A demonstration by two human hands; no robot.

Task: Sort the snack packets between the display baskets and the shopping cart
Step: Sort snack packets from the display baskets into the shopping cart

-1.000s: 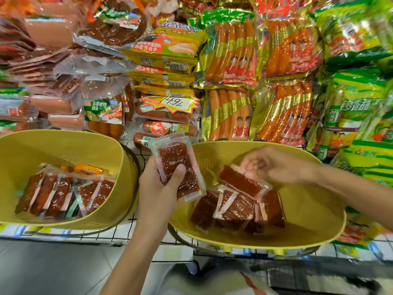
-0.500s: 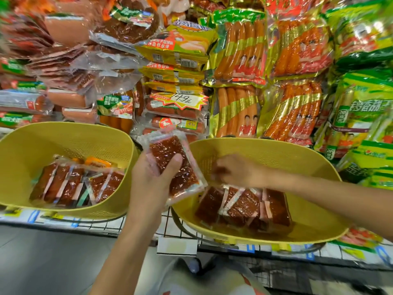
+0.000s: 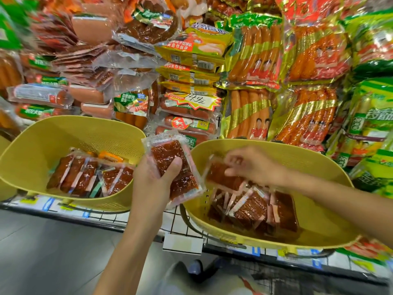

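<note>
Left hand [image 3: 154,182] grips a red snack packet [image 3: 185,185] upright between the two baskets. The thumb is pressed across its clear front and the fingers are wrapped behind. More wrapper edges show behind this packet, so it may be the top of a small stack, though I cannot tell how many.

Right hand [image 3: 254,165] is blurred. Its fingers curl down and pinch the upper edge of a second packet [image 3: 219,176], which hangs tilted above the right basket [image 3: 319,167], just beside the packet in the left hand and apart from it.

Below the right hand, a loose pile of packets [image 3: 251,209] of the same red kind lies overlapping on the floor of that yellow basket. The left basket [image 3: 53,137], also yellow with a perforated wall, sits beside the left wrist and holds a row of packets [image 3: 85,177] leaning side by side, with an orange wrapper [image 3: 110,156] behind them.

Both baskets rest on a white wire shelf [image 3: 176,224] with price labels along its front edge. Behind them rise stacked sausage packs [image 3: 253,52] in gold, red and green wrapping, and a starburst price tag [image 3: 192,100] sits in the middle of them.
</note>
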